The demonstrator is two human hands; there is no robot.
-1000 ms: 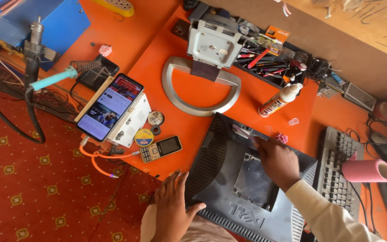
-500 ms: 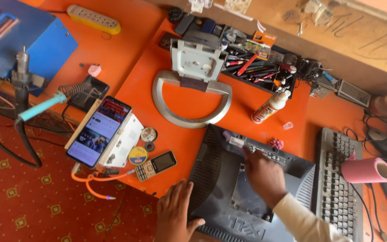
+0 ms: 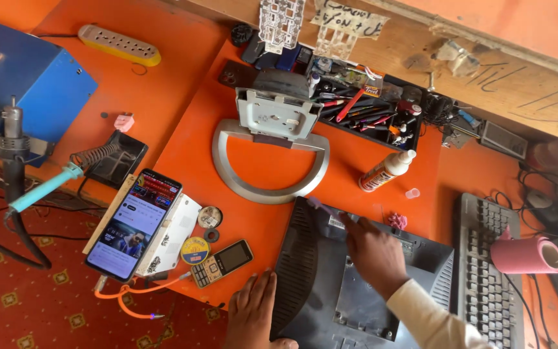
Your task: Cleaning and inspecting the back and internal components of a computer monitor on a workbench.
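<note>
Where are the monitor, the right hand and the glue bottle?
monitor (image 3: 369, 291): head view, on its dark back panel.
right hand (image 3: 372, 252): head view, on its back.
glue bottle (image 3: 385, 172): head view, on its body.

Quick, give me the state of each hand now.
Left hand: open, flat on the table beside the monitor.
Right hand: fingers on the monitor's back near its top edge; grip cannot be told.
</note>
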